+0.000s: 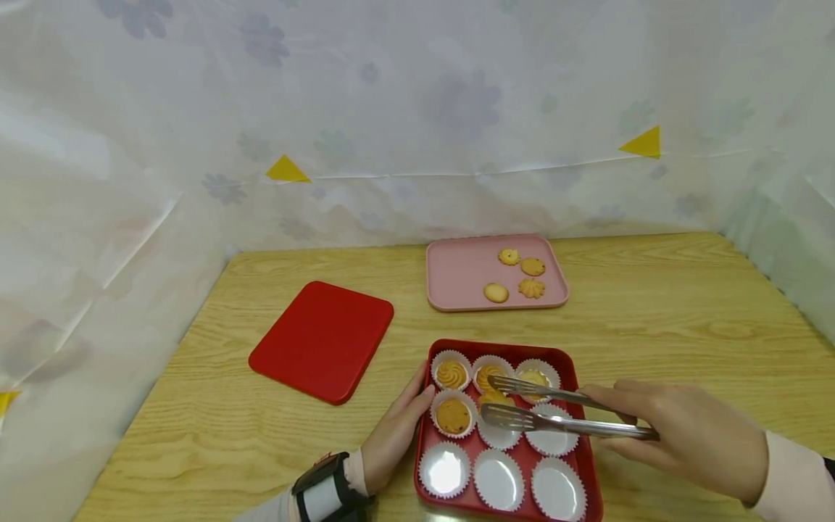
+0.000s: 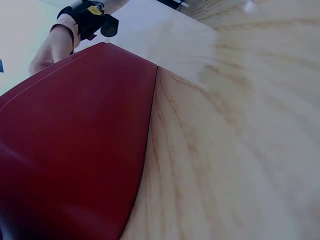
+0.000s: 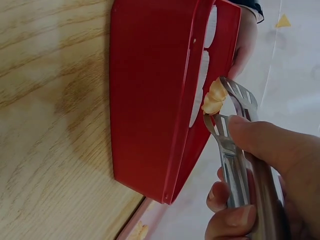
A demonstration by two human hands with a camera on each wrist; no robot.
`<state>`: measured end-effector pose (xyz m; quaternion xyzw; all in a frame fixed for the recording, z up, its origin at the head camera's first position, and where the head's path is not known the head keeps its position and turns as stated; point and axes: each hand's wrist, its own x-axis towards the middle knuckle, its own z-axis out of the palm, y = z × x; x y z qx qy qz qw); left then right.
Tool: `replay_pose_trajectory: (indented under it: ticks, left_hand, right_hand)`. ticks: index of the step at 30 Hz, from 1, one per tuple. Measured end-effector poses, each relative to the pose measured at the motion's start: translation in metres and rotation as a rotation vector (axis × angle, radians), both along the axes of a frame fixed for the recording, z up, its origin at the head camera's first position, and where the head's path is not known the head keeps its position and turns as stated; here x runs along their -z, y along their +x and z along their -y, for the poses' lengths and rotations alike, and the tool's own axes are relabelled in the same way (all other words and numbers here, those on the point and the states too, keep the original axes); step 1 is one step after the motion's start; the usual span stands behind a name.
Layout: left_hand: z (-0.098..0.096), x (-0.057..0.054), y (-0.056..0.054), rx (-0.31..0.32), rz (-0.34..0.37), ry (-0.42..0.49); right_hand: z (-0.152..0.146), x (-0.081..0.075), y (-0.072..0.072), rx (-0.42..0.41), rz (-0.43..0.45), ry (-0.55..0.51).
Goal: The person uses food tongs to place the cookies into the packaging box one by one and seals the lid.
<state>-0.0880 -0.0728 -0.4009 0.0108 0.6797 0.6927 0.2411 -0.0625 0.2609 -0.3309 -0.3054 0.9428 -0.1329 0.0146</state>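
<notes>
My right hand [image 1: 691,435] grips metal tongs [image 1: 607,428] that reach over a red box [image 1: 427,471] from the right. In the right wrist view a ridged golden cookie [image 3: 215,97] sits between the tong tips, over the box. In the head view it overlaps the middle paper cup [image 1: 499,435]. My left hand [image 1: 391,442] rests against the box's left side, its thumb at the rim. Cookies lie in the back-row cups, two of them swirled [image 1: 451,374], and a round speckled cookie [image 1: 453,415] is in the middle-left cup. The front-row cups [image 1: 499,478] show their white bottoms.
A pink tray [image 1: 459,272] at the back holds several cookies toward its right side. Left of the box lies a flat red lid [image 1: 322,341] on the wooden table [image 1: 685,319]. Patterned sheeting [image 1: 404,109] hangs behind and at both sides.
</notes>
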Motion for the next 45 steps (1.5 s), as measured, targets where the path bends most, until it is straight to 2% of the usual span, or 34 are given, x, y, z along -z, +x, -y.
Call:
replay_pose_trajectory:
  ticks: [4, 10, 15, 26, 45]
  left_hand:
    - [-0.0001, -0.0001, -0.0005, 0.003, 0.002, 0.002]
    - [0.0002, 0.0001, -0.0002, 0.003, 0.008, -0.005]
    - [0.0001, 0.0006, 0.0, -0.003, 0.007, -0.006]
    - [0.0004, 0.0009, -0.0004, 0.006, 0.008, -0.003]
    - [0.0004, 0.0013, -0.0009, 0.007, 0.01, 0.009]
  right_hand:
    - [0.0001, 0.0005, 0.0017, 0.0, 0.012, 0.023]
    - [-0.0003, 0.0029, 0.0006, -0.003, 0.08, 0.071]
    - [0.0002, 0.0055, -0.0016, -0.01, 0.089, 0.091]
    - [0.0046, 0.0073, -0.0041, -0.013, 0.098, 0.092]
    - [0.0088, 0.0056, -0.0058, -0.036, 0.052, 0.103]
